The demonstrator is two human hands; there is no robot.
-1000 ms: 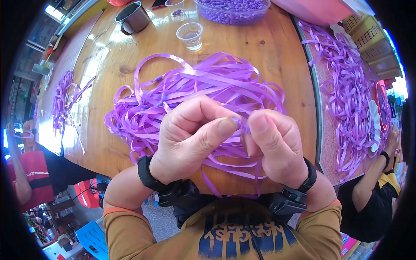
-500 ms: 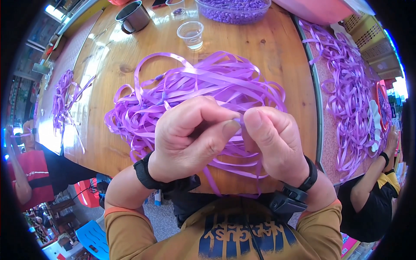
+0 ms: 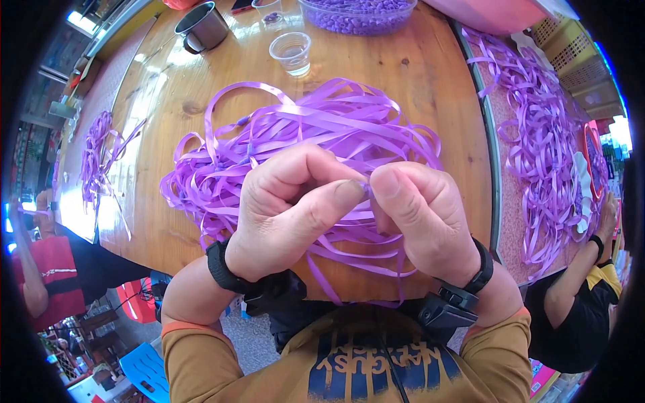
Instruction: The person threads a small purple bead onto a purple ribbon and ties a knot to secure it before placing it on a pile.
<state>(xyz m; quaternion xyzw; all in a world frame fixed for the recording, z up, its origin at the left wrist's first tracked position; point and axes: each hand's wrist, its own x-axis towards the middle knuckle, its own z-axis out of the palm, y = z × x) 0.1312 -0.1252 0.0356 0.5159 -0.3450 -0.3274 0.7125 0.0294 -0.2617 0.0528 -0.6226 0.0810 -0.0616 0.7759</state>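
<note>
My left hand point(image 3: 285, 208) and my right hand point(image 3: 426, 218) meet fingertip to fingertip above a large tangled heap of purple ribbons point(image 3: 322, 124). Thumb and forefinger are pinched together on each hand. A narrow bit of purple ribbon shows between the two pinches; most of it is hidden by my fingers. Ribbon loops hang over the table's near edge below my wrists. Small darker purple pieces sit on some ribbons at the left of the heap.
On the wooden table point(image 3: 201, 74) stand a metal mug point(image 3: 203, 28), a clear cup point(image 3: 291, 55) of liquid and a clear tub point(image 3: 356, 17) of small purple pieces. More ribbons point(image 3: 537, 134) cover the right-hand table, beside another person's arm point(image 3: 571, 275). A smaller ribbon bundle point(image 3: 97, 154) lies left.
My left hand has shifted slightly left and its thumb has lifted a little. Both hands keep their pinch. The view has moved very slightly.
</note>
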